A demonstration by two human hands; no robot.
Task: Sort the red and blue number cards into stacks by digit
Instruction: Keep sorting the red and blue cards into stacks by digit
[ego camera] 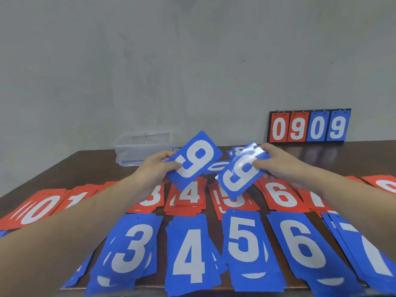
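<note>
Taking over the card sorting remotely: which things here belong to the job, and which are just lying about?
Job:
left hand holding a blue 9 card
right hand holding a second blue 9 card
red stacks
blue stacks

Lying about:
clear plastic box
0909 scoreboard

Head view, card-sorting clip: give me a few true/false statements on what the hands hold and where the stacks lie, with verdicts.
1. Each hand holds a blue 9 card. True: the left hand grips one blue 9, the right hand another blue 9.
2. The scoreboard reads 0909. True.
3. The blue 4 stack lies right of the blue 5 stack. False: it lies left of it.
4. The clear box holds red cards. False: no cards show in it.
5. The red stacks lie nearer the person than the blue stacks. False: the red 4 stack lies beyond the blue ones.
</note>
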